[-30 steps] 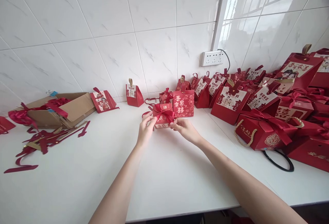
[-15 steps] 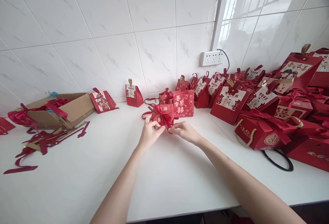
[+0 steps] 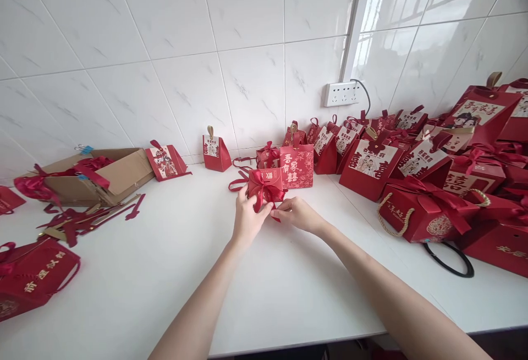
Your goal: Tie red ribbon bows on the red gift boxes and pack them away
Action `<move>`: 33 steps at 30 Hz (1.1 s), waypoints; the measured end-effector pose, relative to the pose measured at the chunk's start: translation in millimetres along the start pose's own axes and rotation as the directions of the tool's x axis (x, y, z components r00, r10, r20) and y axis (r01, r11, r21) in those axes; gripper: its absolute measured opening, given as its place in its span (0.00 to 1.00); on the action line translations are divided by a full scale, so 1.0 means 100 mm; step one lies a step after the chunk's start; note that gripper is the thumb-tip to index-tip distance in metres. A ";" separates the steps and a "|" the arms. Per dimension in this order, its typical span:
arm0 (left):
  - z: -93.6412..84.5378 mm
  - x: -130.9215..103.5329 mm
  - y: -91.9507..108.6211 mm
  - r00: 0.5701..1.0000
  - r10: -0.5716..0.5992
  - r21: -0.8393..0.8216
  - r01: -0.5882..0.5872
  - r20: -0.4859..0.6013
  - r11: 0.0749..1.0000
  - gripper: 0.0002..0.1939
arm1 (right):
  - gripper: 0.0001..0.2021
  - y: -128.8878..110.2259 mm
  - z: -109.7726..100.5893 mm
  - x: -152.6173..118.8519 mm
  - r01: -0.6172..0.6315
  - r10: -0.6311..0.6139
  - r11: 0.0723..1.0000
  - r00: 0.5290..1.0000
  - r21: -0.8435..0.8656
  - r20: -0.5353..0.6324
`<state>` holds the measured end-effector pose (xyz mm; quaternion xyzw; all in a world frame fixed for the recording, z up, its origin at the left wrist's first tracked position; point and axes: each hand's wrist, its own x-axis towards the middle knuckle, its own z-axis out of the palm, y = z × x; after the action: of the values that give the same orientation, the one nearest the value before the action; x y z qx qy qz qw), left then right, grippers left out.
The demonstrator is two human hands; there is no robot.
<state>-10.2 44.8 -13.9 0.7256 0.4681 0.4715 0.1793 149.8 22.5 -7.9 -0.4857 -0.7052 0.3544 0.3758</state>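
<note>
A small red gift box [image 3: 254,175] with gold lettering stands in front of me, a shiny red ribbon [image 3: 266,188] tied in a bow on its front. My left hand [image 3: 248,218] is closed at the lower left of the bow, its thumb and fingers pinching the ribbon. Close beside it, my right hand [image 3: 300,215] pinches a ribbon tail below the bow. Directly behind the box stands a patterned red box [image 3: 297,166] with white characters. Loose dark red ribbon strips [image 3: 238,185] lie to the left of the gift box.
Many red gift boxes [image 3: 371,162] crowd the right side of the white table [image 3: 264,305]. An open cardboard box [image 3: 124,175] with ribbons stands left, ribbon scraps [image 3: 78,222] before it. Another red box [image 3: 37,277] sits at the left edge. A power strip [image 3: 342,94] hangs on the tiled wall.
A red box with gold characters has come into view at the left edge. My hands have drawn slightly closer together at the bow, and its loops look fuller.
</note>
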 end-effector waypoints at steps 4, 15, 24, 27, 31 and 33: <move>0.04 -0.02 0.01 1.000 -0.011 -0.012 0.011 0.011 1.000 0.03 | 0.24 -0.09 -0.14 -0.02 -0.124 0.106 0.988 0.979 -0.097 -0.176; 0.09 -0.03 -0.04 0.997 -0.054 -0.079 0.059 0.055 0.995 0.07 | 0.16 0.16 -0.08 0.10 -0.026 0.039 0.999 0.894 0.035 -0.445; 0.05 0.05 -0.06 0.957 -0.281 -0.470 0.282 0.074 0.837 0.29 | 0.25 0.35 -0.09 0.21 -0.046 0.196 0.917 0.917 0.395 -0.348; 0.01 0.06 -0.08 0.949 -0.302 -0.510 0.307 0.096 0.804 0.25 | 0.22 0.33 -0.10 0.21 -0.092 0.230 0.907 0.926 0.410 -0.300; -0.04 0.10 -0.11 0.919 -0.393 -0.509 0.350 0.024 0.786 0.23 | 0.22 0.24 -0.09 0.14 -0.098 0.203 0.944 0.924 0.314 -0.322; -0.06 0.12 -0.11 0.931 -0.366 -0.482 0.318 -0.006 0.816 0.21 | 0.19 0.22 -0.07 0.12 -0.071 0.178 0.938 0.939 0.339 -0.296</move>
<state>-19.5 59.2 -13.2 0.5396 0.4696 0.5663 0.4094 161.8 40.8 -21.4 -0.5130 -0.5341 0.4043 0.5368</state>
